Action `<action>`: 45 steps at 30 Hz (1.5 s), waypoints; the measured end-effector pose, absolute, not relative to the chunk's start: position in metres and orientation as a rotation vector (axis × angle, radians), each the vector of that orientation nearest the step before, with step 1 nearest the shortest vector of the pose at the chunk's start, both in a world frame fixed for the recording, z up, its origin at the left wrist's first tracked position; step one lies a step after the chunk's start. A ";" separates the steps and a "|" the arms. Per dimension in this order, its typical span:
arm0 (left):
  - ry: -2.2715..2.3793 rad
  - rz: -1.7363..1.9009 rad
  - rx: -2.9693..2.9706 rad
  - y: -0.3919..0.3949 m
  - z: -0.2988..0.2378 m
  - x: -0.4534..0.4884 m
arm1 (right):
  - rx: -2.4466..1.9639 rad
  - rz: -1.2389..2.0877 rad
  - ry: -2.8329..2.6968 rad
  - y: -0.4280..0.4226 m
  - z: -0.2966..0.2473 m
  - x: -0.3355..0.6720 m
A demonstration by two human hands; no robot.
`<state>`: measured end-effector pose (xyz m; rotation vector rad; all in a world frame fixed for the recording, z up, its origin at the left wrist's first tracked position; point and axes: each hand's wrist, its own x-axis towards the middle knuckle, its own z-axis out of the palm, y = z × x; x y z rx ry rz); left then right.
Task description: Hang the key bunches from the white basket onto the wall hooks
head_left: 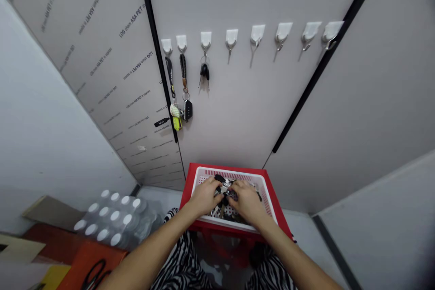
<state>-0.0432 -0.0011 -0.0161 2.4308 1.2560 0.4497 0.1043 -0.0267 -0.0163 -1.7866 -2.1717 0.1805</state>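
I have the left hand [206,195] and right hand [248,201] among keys [224,184] in the white basket [238,175]. I cannot tell what either one grasps.

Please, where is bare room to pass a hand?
Free: the wall panel below the hooks, between the hanging keys and right black strip. Crowded: the basket, with left hand and right hand among its keys; bottles crowd lower left.
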 end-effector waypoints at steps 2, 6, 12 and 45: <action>1.246 0.444 2.430 -0.002 -0.016 -0.043 | -1.846 0.108 -2.205 -0.029 -0.014 0.103; 1.222 0.427 2.430 -0.003 -0.015 -0.042 | -1.902 0.032 -2.241 -0.031 -0.013 0.104; 1.237 0.431 2.413 -0.004 -0.015 -0.042 | -1.880 0.103 -2.253 -0.031 -0.014 0.105; 0.798 1.015 1.500 0.008 0.044 -0.013 | -1.342 0.448 -1.790 -0.005 0.078 0.097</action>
